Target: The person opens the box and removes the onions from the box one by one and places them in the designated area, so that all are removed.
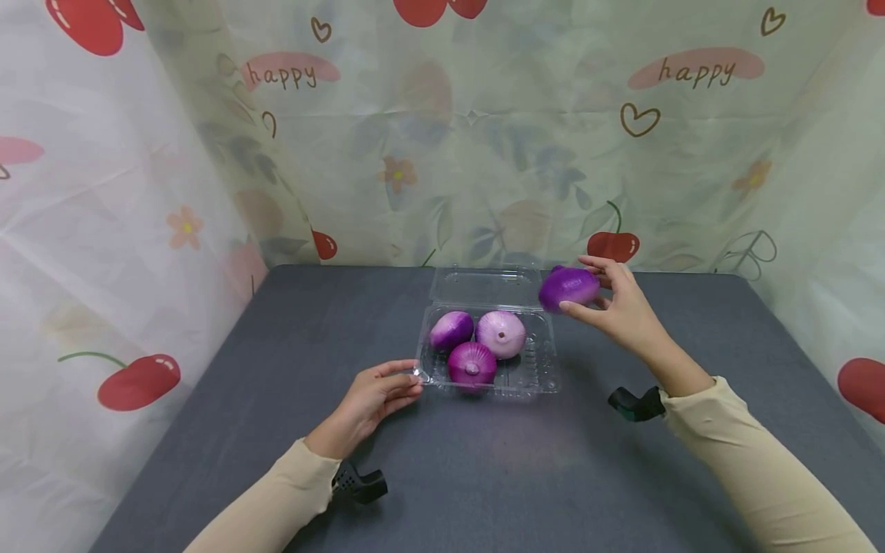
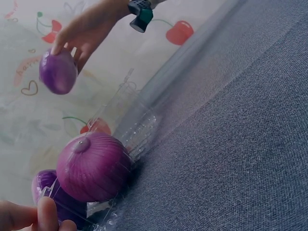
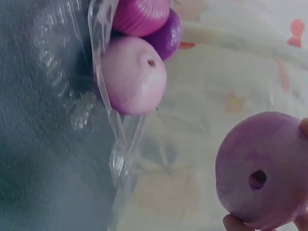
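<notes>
We see a round deep-purple onion (image 1: 568,287) held in mid-air by the right hand (image 1: 622,307), fingertips and thumb curled round it, just above and to the right of the back right corner of a clear plastic clamshell box (image 1: 539,376). Onion isn't touching the box.

The box sits on a dark grey cloth tabletop (image 1: 525,476) w/ its lid (image 1: 484,286) folded open toward the back. Inside: 3 more onions, i.e. a purple-and-white onion (image 1: 452,330) at back left, a pale pink onion (image 1: 501,334) beside it, and a dark magenta onion (image 1: 472,364) at the front, all touching.

Left hand (image 1: 373,399) rests on the table at the box's front left corner, finger and thumb pinching the rim.

Behind and at both sides hangs a pale curtain (image 1: 484,153) printed w/ cherries, hearts and "happy".
</notes>
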The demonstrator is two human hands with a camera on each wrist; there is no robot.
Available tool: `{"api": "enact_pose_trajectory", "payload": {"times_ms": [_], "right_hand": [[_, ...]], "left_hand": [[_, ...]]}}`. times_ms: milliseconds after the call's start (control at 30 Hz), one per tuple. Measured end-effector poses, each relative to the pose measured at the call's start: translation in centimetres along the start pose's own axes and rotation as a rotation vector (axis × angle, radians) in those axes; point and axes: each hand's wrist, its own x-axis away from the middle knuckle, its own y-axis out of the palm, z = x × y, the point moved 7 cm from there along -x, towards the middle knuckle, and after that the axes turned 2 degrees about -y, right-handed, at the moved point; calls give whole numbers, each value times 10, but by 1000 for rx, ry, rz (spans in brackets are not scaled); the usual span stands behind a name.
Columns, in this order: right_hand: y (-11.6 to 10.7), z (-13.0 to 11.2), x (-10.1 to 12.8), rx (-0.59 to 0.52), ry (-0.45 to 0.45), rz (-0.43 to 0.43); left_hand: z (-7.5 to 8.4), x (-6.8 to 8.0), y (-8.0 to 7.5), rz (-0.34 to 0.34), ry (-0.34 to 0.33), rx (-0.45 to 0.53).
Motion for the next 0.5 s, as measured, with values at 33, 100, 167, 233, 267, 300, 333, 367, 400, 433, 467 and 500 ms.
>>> {"api": "enact_pose_trajectory", "payload": {"times_ms": [33, 100, 167, 233, 267, 300, 333, 367, 400, 433, 467, 500], "right_hand": [[-2, 2, 0, 6, 6, 6], [-6, 5, -1, 17, 19, 14], [-9, 10, -1, 28, 32, 21], [-11, 15, -1, 28, 40, 24], [-12, 17, -1, 24, 45, 22], [-13, 20, -1, 22, 50, 21], [-14, 23, 0, 18, 54, 19], [-14, 26, 0, 13, 59, 16], [-15, 29, 0, 8, 61, 14], [-15, 32, 1, 8, 64, 13], [-16, 35, 1, 11, 68, 13], [-16, 38, 1, 10, 67, 15]], "left_hand": [[0, 0, 0, 1, -1, 0], [0, 0, 0, 2, -1, -1], [0, 0, 0, 4, -2, -1], [0, 0, 0, 4, -2, -1], [0, 0, 0, 4, -3, 0], [0, 0, 0, 2, -3, 1], [0, -1, 0, 1, -3, 1], [0, 0, 0, -3, -2, 2], [0, 0, 0, -5, -2, 4], [0, 0, 0, -7, -3, 5], [0, 0, 0, -7, -4, 7], [0, 0, 0, -7, -4, 8]]}}
